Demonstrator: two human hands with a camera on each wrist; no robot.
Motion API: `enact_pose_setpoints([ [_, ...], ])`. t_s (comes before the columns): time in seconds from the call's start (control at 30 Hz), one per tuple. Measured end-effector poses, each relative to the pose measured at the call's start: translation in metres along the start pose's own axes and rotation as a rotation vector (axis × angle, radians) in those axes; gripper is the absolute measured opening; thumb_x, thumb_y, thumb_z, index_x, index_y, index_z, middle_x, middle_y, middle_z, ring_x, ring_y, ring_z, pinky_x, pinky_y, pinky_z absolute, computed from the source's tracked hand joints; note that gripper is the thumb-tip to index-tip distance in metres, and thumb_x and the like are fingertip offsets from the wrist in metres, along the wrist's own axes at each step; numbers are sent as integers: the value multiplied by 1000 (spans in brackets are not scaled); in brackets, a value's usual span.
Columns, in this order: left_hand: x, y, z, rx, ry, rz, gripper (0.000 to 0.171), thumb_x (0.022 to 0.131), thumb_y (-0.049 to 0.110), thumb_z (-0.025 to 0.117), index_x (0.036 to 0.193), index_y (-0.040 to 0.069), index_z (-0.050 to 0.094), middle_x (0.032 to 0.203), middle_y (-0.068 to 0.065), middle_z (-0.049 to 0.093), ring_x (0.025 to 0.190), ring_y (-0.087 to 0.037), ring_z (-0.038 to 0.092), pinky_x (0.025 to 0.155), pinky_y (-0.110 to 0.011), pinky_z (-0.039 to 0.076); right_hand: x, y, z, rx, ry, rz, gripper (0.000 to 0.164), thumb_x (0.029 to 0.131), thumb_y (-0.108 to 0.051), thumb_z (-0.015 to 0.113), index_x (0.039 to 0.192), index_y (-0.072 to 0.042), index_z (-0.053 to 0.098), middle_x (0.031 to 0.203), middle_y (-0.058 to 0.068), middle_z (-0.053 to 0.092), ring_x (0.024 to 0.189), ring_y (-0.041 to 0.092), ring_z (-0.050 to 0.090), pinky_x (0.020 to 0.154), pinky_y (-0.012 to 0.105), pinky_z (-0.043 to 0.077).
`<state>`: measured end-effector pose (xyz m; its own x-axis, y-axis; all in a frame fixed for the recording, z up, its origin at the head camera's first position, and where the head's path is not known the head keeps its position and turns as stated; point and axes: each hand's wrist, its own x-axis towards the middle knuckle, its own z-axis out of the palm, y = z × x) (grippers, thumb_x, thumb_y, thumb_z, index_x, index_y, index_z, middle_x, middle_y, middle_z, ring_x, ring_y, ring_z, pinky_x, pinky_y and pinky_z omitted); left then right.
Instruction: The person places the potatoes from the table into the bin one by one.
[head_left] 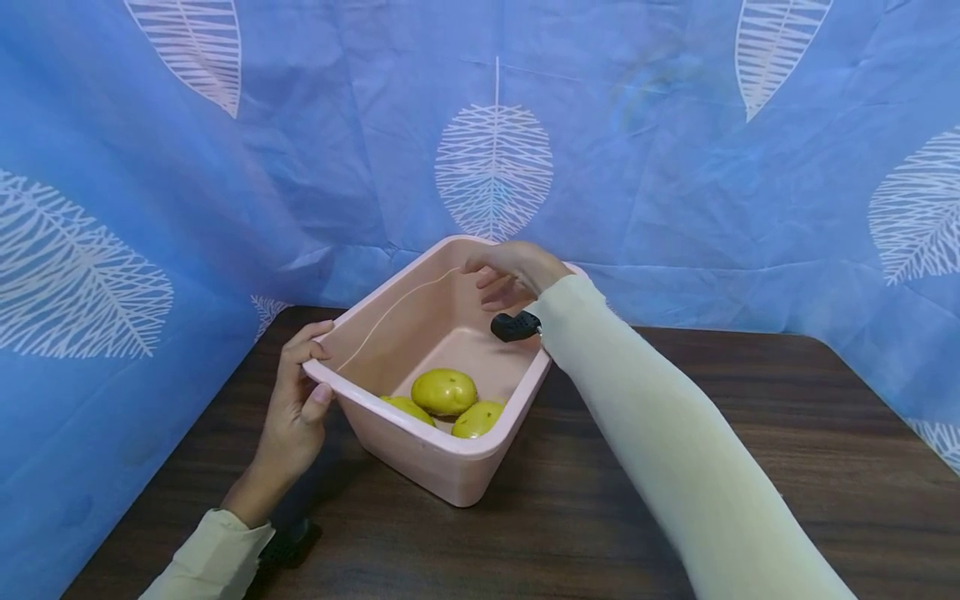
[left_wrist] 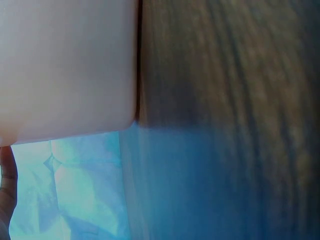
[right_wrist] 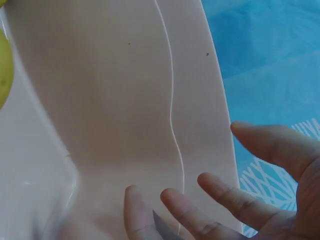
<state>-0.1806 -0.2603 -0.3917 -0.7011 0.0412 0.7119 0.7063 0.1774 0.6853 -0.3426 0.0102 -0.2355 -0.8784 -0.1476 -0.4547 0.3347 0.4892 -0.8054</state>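
Note:
A pink plastic tub [head_left: 420,458] stands turned cornerwise on the dark wooden table. My left hand [head_left: 296,408] grips its near left corner, thumb on the near side and fingers over the rim. Inside, at the near end of the floor, lie three oval yellow-green fruits [head_left: 443,392] that look like mangoes. My right hand [head_left: 517,271] reaches over the far end of the tub. In the right wrist view its fingers [right_wrist: 222,197] are spread and loosely bent, with nothing between them. Its thumb tip overlaps the rim there. A thin pale wavy line [right_wrist: 171,100] runs along the inner wall.
A blue cloth [head_left: 652,192] with white leaf prints hangs behind the table and along its sides. The wooden tabletop [head_left: 787,400] extends to the right of the tub. A black wrist device [head_left: 515,327] hangs below my right wrist, over the tub.

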Motion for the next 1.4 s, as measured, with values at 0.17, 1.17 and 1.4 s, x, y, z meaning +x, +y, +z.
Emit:
enact_pose_setpoints([
  [0.17, 0, -1, -1, 24, 0, -2, 38, 104, 15, 49, 127, -11, 34, 162, -13, 34, 142, -29, 40, 107, -23, 43, 6, 1, -1, 11, -37, -6, 57, 94, -36, 74, 146, -21, 54, 146, 13, 61, 120, 32, 70, 81, 36, 63],
  [1.17, 0, 1, 1, 19, 0, 22, 40, 105, 17, 50, 127, -12, 34, 161, -12, 35, 143, -28, 38, 108, -23, 41, -16, 0, -16, 63, -152, -190, 56, 100, -25, 68, 152, -12, 50, 153, 17, 55, 129, 37, 62, 107, 52, 52],
  [1.4, 0, 2, 1, 2, 4, 36, 41, 105, 17, 51, 127, -13, 34, 161, -13, 35, 143, -28, 39, 107, -23, 42, -33, 5, -24, 54, -186, -273, 45, 104, -22, 62, 147, -11, 56, 149, 13, 57, 121, 32, 64, 105, 53, 53],
])
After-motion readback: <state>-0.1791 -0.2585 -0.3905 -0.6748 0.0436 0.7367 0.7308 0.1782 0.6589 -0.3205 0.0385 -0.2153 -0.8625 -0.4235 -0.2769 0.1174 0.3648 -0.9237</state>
